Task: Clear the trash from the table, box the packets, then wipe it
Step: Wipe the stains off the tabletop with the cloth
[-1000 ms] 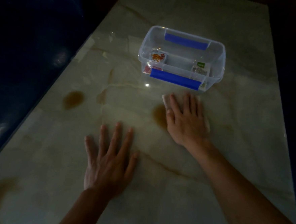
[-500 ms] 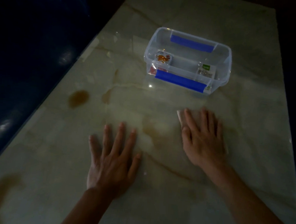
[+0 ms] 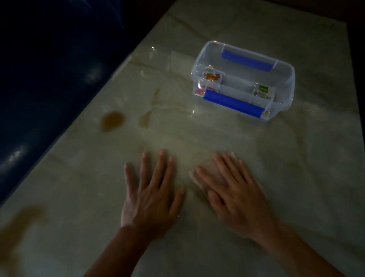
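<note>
**Wiping near the left hand**

Since the earlier frame our right hand has slid the cloth back toward us and leftward, away from the box, and now lies just beside our left hand. We press the right hand flat on the pale cloth, fingers straight and slightly spread, gripping nothing; only the cloth's edge shows beyond the fingertips, and the hand is blurred. Our left hand lies palm down on the tabletop, fingers wide and holding nothing.

Well beyond the right hand's fingertips stands the clear box with blue handles, open at the top. We see packets on its floor, some at its left end and some at its right.

Far left of our left hand and farther off, a brown stain marks the tabletop, with a fainter smear to its right. Nearer to us and left of the left forearm spreads a larger brown patch. We cannot tell what the spills are.
</note>
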Available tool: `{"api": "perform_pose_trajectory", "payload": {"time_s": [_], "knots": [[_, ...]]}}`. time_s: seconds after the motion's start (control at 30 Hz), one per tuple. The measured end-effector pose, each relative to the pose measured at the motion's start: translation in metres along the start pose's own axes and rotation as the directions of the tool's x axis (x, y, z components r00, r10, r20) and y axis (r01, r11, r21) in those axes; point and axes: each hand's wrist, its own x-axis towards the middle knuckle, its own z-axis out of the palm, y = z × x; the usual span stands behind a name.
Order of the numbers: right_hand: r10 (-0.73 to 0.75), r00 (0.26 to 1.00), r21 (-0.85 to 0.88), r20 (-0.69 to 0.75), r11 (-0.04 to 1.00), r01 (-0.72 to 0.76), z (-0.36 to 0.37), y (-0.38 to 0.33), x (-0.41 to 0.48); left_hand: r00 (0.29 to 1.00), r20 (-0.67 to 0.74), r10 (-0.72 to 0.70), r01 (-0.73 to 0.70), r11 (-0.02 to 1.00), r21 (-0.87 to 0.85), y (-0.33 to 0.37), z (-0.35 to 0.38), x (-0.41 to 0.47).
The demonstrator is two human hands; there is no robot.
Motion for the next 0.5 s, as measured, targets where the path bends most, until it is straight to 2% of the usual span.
{"api": "perform_pose_trajectory", "payload": {"time_s": [0.1, 0.2, 0.27, 0.37, 0.43, 0.5], "knots": [[0.178, 0.984, -0.009, 0.007, 0.984, -0.178, -0.001, 0.025, -0.005, 1.000, -0.001, 0.013, -0.013, 1.000, -0.003, -0.003, -0.001, -0.001], [0.416, 0.909, -0.014, 0.013, 0.909, -0.416, -0.004, 0.032, 0.019, 0.999, -0.035, 0.021, -0.023, 0.998, -0.061, -0.005, -0.003, -0.003], [0.469, 0.883, 0.017, 0.038, 0.883, -0.470, -0.004, 0.022, 0.047, 0.998, -0.070, 0.009, -0.018, 0.992, -0.122, -0.008, -0.005, -0.008], [0.369, 0.929, 0.022, 0.017, 0.929, -0.369, -0.005, -0.015, 0.073, 0.998, -0.067, -0.021, 0.014, 0.995, -0.097, -0.021, -0.008, -0.023], [0.195, 0.981, -0.002, -0.017, 0.981, -0.195, -0.001, -0.041, 0.063, 0.999, -0.037, -0.034, 0.032, 0.998, -0.048, -0.034, -0.009, -0.033], [0.003, 1.000, -0.001, -0.030, 1.000, -0.003, 0.004, -0.053, 0.028, 0.998, -0.022, -0.057, 0.056, 0.997, -0.056, -0.046, -0.012, -0.041]]}}
